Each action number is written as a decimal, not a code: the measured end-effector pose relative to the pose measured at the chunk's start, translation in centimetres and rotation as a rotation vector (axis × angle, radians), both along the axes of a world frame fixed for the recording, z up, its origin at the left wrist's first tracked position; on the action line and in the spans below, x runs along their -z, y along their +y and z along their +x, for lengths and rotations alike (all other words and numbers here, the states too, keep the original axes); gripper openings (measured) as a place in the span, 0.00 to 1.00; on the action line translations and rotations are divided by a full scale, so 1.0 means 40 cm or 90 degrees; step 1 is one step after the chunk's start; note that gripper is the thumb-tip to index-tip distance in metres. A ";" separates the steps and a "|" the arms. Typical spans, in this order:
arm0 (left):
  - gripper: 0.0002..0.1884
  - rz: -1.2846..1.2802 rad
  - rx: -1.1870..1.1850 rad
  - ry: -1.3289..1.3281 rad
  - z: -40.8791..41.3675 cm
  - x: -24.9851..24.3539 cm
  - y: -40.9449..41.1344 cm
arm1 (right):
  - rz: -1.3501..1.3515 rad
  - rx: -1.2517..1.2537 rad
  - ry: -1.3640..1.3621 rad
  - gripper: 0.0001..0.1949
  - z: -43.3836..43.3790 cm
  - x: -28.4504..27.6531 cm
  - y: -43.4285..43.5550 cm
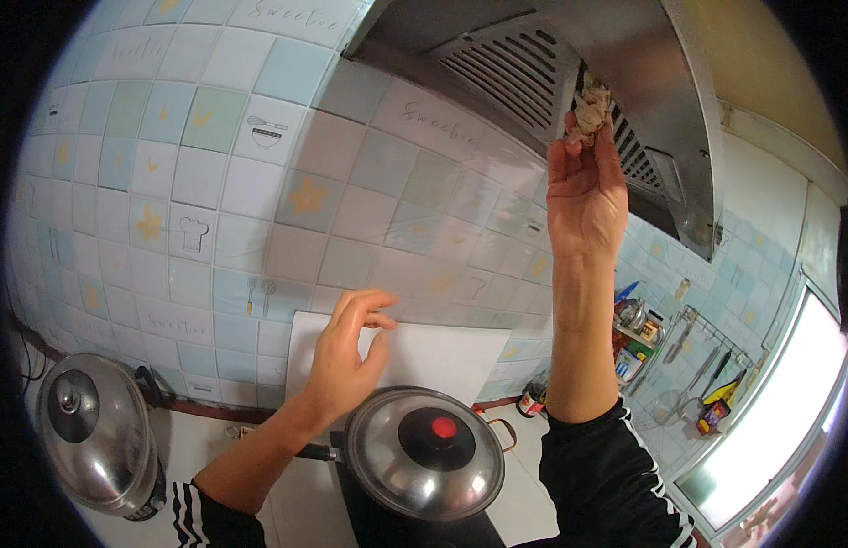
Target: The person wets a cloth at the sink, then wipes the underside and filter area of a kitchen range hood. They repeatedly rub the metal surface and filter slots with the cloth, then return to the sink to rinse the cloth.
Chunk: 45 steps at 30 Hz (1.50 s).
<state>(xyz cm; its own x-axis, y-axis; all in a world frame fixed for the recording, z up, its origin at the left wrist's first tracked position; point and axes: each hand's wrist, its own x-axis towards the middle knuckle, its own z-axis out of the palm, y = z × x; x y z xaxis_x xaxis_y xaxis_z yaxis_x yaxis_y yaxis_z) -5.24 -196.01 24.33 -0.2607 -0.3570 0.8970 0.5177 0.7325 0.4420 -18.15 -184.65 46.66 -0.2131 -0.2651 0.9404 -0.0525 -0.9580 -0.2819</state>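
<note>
My right hand (588, 185) reaches up to the underside of a metal range hood (643, 41) and grips a crumpled, brownish cloth (592, 109). The cloth is against or just below the hood, between its two slotted grilles (506, 72); exact contact cannot be told. My left hand (355, 342) is raised with fingers curled and apart, holding nothing. It is in front of a white board (438, 349) leaning on the tiled wall. Below and to its right sits a wok with a domed metal lid (383, 452) and a red-topped knob.
A large lidded metal pot (102, 438) stands at the left. On the right are a jar (531, 401), a shelf of bottles and packets (633, 342), hanging utensils (705, 377) and a bright window (773, 411). The wok's handle (316, 452) points left, near my left forearm.
</note>
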 end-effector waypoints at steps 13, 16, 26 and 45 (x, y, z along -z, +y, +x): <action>0.20 -0.030 -0.013 -0.033 -0.010 -0.018 0.046 | 0.088 -0.301 0.118 0.11 0.083 -0.054 -0.051; 0.20 -0.040 -0.031 -0.033 -0.002 -0.011 0.052 | 0.035 -0.178 0.044 0.09 -0.056 -0.044 0.055; 0.19 0.047 -0.058 -0.037 -0.028 0.067 -0.006 | 0.238 0.118 -0.093 0.12 -0.402 0.112 0.028; 0.15 0.163 0.037 -0.075 -0.112 0.214 -0.099 | 0.172 0.120 -0.271 0.10 -0.725 -0.176 -0.173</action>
